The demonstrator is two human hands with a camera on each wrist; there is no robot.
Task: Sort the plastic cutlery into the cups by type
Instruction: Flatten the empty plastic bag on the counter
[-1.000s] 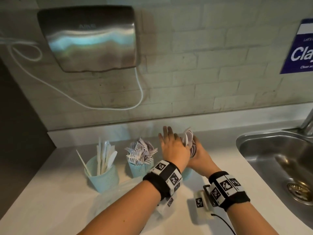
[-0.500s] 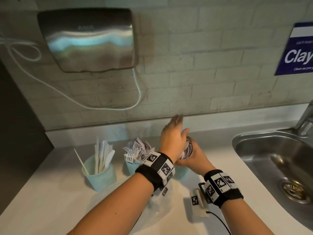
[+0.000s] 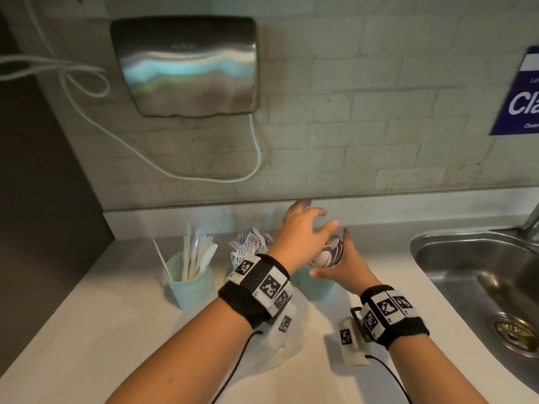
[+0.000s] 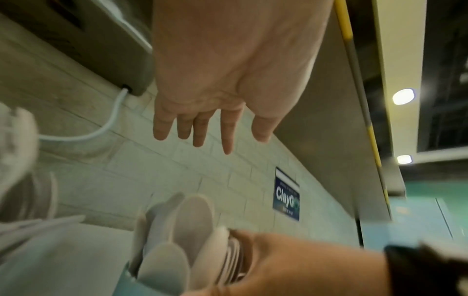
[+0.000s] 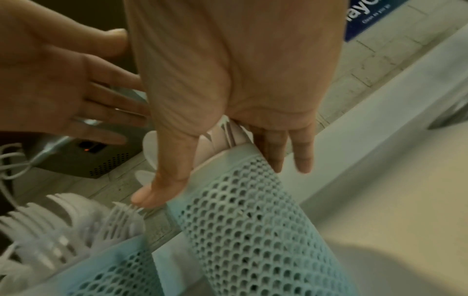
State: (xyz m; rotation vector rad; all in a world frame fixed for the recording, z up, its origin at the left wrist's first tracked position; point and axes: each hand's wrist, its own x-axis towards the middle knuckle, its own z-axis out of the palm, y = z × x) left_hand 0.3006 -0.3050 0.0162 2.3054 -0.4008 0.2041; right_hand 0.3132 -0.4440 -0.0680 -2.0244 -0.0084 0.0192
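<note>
Three teal mesh cups stand in a row by the wall. The left cup [image 3: 191, 284] holds white knives [image 3: 198, 252]. Forks [image 3: 250, 243] fill the middle cup, which my left wrist mostly hides. White spoons [image 3: 328, 252] stand in the right cup [image 3: 316, 287]. My right hand [image 3: 339, 259] cups the spoon bunch at the rim, with the thumb on one side and straight fingers on the other. Above the spoons hovers my left hand [image 3: 309, 225], fingers spread and holding nothing. The left wrist view shows the spread left hand [image 4: 215, 130] over the spoons [image 4: 187, 230].
A steel sink [image 3: 481, 272] with a tap [image 3: 530, 225] lies to the right. A hand dryer [image 3: 186, 65] and its cable hang on the tiled wall. A clear plastic bag [image 3: 288, 339] and a small white tagged block [image 3: 350, 342] lie on the counter under my wrists.
My left hand has lifted off the tops of the spoons and risen toward the wall with fingers spreading. My right hand stays at the spoon bunch.
</note>
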